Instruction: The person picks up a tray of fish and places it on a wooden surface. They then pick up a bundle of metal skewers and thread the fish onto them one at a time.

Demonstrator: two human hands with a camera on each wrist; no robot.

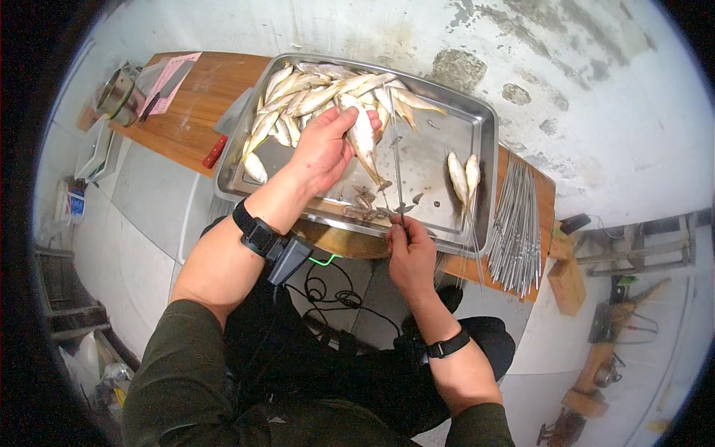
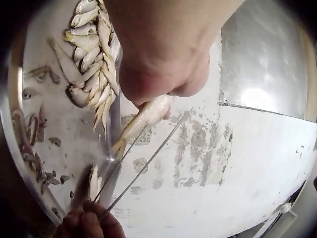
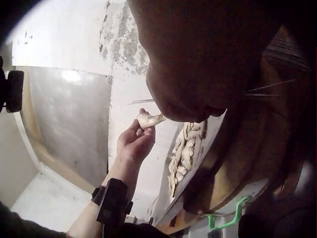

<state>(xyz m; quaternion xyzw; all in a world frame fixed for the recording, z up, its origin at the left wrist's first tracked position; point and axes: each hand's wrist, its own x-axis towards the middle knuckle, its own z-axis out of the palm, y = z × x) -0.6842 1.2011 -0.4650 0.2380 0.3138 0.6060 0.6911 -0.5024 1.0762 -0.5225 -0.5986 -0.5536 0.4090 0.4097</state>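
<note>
My left hand (image 1: pixel 325 147) holds a small silvery-yellow fish (image 1: pixel 363 141) above a steel tray (image 1: pixel 488 141), its tail pointing down toward me. With its fingers curled at the tray's near edge, my right hand (image 1: pixel 413 257) grips two thin metal skewers (image 2: pixel 153 153). They slant up beside the fish, and in the left wrist view one overlaps its tail end. Behind the left hand lies a pile of similar fish (image 1: pixel 298 97) in the tray. Two more fish (image 1: pixel 457 175) lie side by side at its right end. The right wrist view shows the held fish (image 3: pixel 148 120) at the left fingertips.
A bundle of metal skewers (image 1: pixel 518 223) lies on the wooden table (image 1: pixel 201 89) right of the tray. Dark scraps (image 1: pixel 365 205) lie near the tray's front. At left are a red handle (image 1: pixel 215 151) and a metal pot (image 1: pixel 119 97). The wall (image 1: pixel 402 37) stands close behind.
</note>
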